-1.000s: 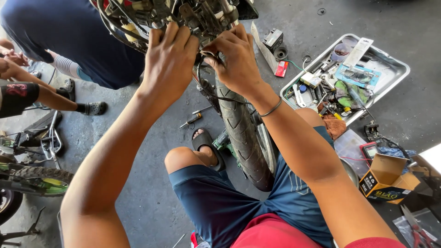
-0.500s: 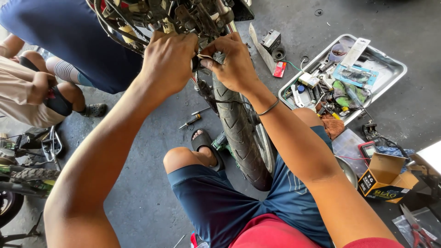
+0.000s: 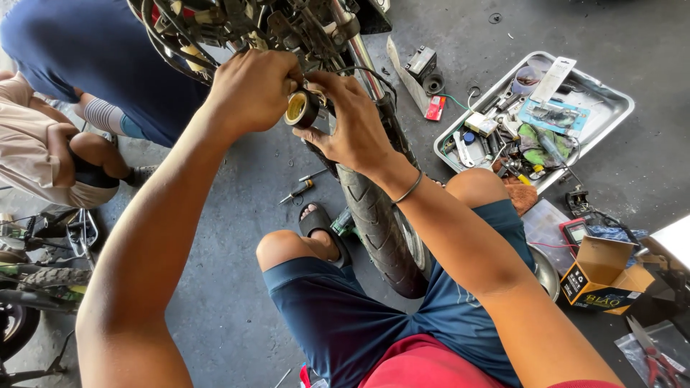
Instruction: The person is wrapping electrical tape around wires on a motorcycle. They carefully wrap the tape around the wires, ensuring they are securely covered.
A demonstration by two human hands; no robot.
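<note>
A roll of black tape (image 3: 302, 109) is held up between both hands, just below the tangle of wires (image 3: 215, 29) at the front of a motorbike, toward twelve o'clock in the view. The roll is seen partly edge-on: a black outer band around a pale yellowish core with a round hole. The left hand (image 3: 251, 90) is closed in a fist beside the roll at its nine o'clock side, its grip shut against the roll's edge. The right hand (image 3: 352, 122) is wrapped round the roll from three o'clock, thumb and fingers closed on its rim; a thin bracelet (image 3: 408, 188) is worn at the wrist. The front tyre (image 3: 377, 223) is seen directly under the hands, between the person's knees. On the floor (image 3: 237, 302) a small screwdriver (image 3: 300, 190) lies at seven o'clock from the roll. A metal tray (image 3: 611, 100) of tools and small parts is set at three o'clock, and an open cardboard box (image 3: 604, 273) lies at five o'clock. Another person's legs are seen at nine o'clock.
</note>
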